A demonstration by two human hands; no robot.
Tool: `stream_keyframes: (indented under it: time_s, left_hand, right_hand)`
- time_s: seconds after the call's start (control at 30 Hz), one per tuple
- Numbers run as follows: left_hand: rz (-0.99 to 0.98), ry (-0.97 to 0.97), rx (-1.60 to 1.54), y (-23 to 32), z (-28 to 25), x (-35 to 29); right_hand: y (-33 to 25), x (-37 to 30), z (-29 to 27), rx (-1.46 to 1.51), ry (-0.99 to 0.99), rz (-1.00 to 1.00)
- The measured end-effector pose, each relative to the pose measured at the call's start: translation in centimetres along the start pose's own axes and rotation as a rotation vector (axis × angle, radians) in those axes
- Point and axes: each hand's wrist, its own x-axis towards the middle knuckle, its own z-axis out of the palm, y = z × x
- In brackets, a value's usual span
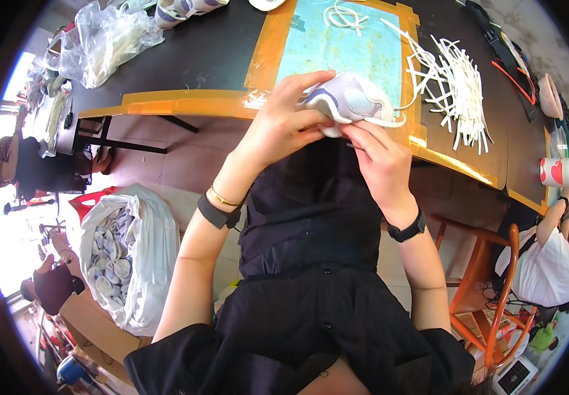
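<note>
A small white and pale grey-lavender shoe upper (357,95) is held up at the table's near edge. My left hand (281,125) is closed on its left side, with the thumb and fingers around the edge. My right hand (383,161) pinches the lower rim from the right. Under its fingertips shows a thin dark sliver, too small to make out. A white cord (390,122) loops out from the upper's right side, just above my right hand. Where the fingertips meet, the rim is partly hidden.
Taped to the dark table is a light-blue sheet (337,56), with a coiled white cord (345,18) on it. White strips (462,92) lie heaped on the right. A white sack (156,263) of shoe pieces stands lower left. An orange chair (509,263) and a seated person (541,266) are at right.
</note>
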Motion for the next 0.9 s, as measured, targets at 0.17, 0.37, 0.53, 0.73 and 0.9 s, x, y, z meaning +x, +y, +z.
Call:
stream_keyframes:
  time_s: [0.17,0.37,0.53,0.73,0.9]
  left_hand:
    - [0.009,0.014,0.015,0.2,0.2,0.0]
    - [-0.009,0.01,0.032,0.7,0.1,0.4]
    - [-0.377,-0.034,-0.301,2.7,-0.8,0.7]
    - [-0.2,-0.259,0.061,3.0,-2.0,2.7]
    - [-0.1,-0.241,0.293,3.9,-1.3,3.6]
  right_hand:
    - [0.8,-0.6,-0.1,-0.13,0.045,-0.118]
    - [0.3,0.4,-0.2,-0.022,0.033,-0.064]
    - [-2.5,0.7,-5.9,0.107,0.106,-0.119]
    - [-0.4,0.5,-5.5,0.464,0.039,0.597]
    - [1.2,-1.0,-2.6,0.733,-0.063,0.754]
